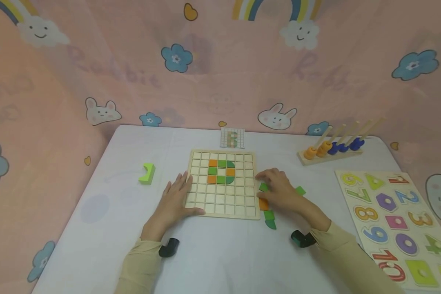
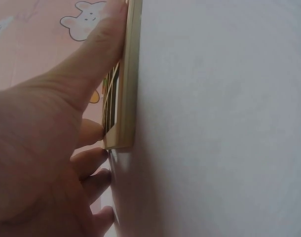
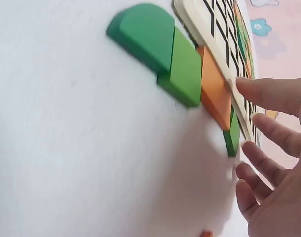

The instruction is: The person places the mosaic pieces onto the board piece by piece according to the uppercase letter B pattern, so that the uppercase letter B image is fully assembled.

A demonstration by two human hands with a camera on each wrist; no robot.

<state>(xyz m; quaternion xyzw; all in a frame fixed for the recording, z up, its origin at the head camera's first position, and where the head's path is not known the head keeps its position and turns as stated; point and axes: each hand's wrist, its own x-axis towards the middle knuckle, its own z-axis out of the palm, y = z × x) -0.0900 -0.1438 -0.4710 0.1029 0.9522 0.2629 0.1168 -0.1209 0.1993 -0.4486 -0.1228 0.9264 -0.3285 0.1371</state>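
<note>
A wooden grid board [image 1: 220,200] lies on the white table, with several orange, green and dark green pieces [image 1: 221,163] set in a ring in its upper part. My left hand [image 1: 173,201] rests along the board's left edge, thumb over the near left corner. At the opposite edge, my right hand [image 1: 281,190] touches the rim with thumb and fingertips, holding no block. Below and beside it, an orange block [image 3: 215,91], a green block [image 3: 186,69] and a dark green rounded block [image 3: 146,34] lie along the board's edge. Another green block [image 1: 300,190] is partly hidden behind the right hand.
A small pattern card [image 1: 232,138] lies beyond the board. A lime notched block [image 1: 147,174] stands at left. At right are a peg stand [image 1: 330,157] with orange and blue beads and a number puzzle board [image 1: 386,204]. A printed pink cloth [image 1: 220,81] hangs behind.
</note>
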